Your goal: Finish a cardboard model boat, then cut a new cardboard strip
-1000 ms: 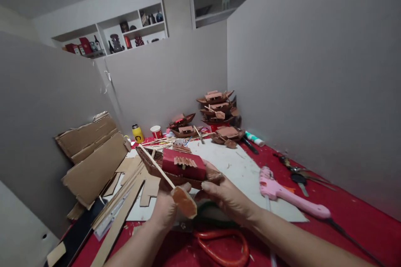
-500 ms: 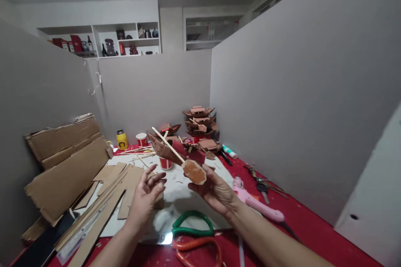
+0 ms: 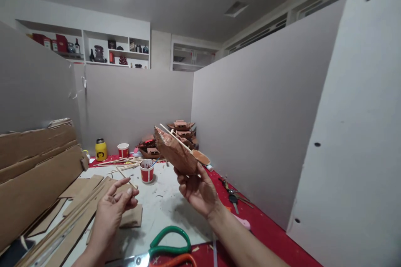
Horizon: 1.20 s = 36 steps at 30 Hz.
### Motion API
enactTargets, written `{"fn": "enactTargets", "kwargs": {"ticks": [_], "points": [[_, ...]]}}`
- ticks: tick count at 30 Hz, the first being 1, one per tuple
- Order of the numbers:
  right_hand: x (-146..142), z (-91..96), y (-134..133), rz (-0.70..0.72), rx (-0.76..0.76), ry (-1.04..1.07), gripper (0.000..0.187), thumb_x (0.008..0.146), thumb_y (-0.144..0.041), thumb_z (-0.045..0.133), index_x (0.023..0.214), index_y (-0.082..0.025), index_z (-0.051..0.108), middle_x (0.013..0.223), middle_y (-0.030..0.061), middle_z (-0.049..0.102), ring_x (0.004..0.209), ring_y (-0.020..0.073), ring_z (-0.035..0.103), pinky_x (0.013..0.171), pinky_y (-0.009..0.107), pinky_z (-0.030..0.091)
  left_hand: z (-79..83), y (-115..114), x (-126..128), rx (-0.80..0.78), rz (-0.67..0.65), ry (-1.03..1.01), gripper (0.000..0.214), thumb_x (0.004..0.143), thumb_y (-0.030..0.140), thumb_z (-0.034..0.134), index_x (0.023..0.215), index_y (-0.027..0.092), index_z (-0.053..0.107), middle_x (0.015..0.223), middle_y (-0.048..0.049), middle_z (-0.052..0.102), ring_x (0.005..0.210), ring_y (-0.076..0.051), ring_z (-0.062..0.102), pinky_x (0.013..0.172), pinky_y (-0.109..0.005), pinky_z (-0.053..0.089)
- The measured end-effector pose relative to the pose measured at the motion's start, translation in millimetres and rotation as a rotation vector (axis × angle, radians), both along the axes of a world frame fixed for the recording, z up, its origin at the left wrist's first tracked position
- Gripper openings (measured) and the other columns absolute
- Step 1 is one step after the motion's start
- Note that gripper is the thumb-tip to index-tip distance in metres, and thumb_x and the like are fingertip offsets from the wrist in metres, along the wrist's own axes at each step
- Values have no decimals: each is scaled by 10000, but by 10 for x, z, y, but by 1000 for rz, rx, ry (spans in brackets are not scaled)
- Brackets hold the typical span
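Observation:
My right hand (image 3: 197, 190) holds up a brown cardboard model boat (image 3: 173, 152), tilted so its hull faces me; a thin wooden oar (image 3: 184, 147) with a flat orange blade lies across it. My left hand (image 3: 114, 208) hovers lower left, apart from the boat, fingers loosely curled with thumb and forefinger pinched on a thin wooden stick (image 3: 127, 178). Below both hands lies a white work mat (image 3: 163, 204).
Cardboard sheets (image 3: 34, 175) and strips pile at the left. A red paper cup (image 3: 146, 172), a yellow bottle (image 3: 100, 150) and loose sticks sit mid-table. Finished boats (image 3: 181, 129) are stacked at the back. Green and orange scissors (image 3: 166, 248) lie near me. Grey partitions close in on the right.
My left hand let go of the boat and dropped to the left. My right hand lifted the boat and tilted it hull-up. The view swung upward.

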State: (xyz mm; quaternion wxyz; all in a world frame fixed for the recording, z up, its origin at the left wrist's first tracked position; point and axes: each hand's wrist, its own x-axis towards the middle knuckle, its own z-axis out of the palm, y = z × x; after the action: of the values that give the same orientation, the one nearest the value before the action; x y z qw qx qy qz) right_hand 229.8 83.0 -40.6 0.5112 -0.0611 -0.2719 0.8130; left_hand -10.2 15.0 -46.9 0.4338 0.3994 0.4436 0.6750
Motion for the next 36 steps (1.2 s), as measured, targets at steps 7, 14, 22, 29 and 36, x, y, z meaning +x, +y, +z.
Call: {"fn": "enactTargets", "kwargs": {"ticks": [7,14,22,29,36], "points": [[-12,18,-33,72,48,13,314,848,-414,584,1062,-185,604,940,87,691,654,107,592,533,188,478,-30,46,-59,79,51,7,493,679,499,709,999,148,578,359,125,337,346,-69,288,371,-198,371],[11,-2,13,-72,116,-73,354,769,-419,667,1035,-189,627,926,89,711,617,110,588,498,193,453,86,-69,8,58,21,-128,429,696,518,681,894,149,588,431,129,218,388,-60,196,370,-197,332],[11,22,67,-544,242,-258,335,700,-330,765,1002,-262,636,968,1,712,759,159,651,547,245,518,8,24,-114,101,110,-56,451,638,419,749,979,162,603,447,114,332,392,-68,319,398,-186,332],[87,-20,225,-798,216,-345,410,686,-323,770,1059,-256,611,974,4,707,815,168,663,619,258,534,-93,95,-137,99,109,82,570,630,440,756,1118,211,574,621,75,492,486,-82,424,470,-212,438],[76,-13,256,-873,189,-465,402,660,-327,774,1022,-237,626,959,11,698,841,165,650,637,254,524,-39,103,-94,-8,54,81,637,567,430,781,1113,179,571,644,64,522,484,-80,447,478,-218,454]]}}
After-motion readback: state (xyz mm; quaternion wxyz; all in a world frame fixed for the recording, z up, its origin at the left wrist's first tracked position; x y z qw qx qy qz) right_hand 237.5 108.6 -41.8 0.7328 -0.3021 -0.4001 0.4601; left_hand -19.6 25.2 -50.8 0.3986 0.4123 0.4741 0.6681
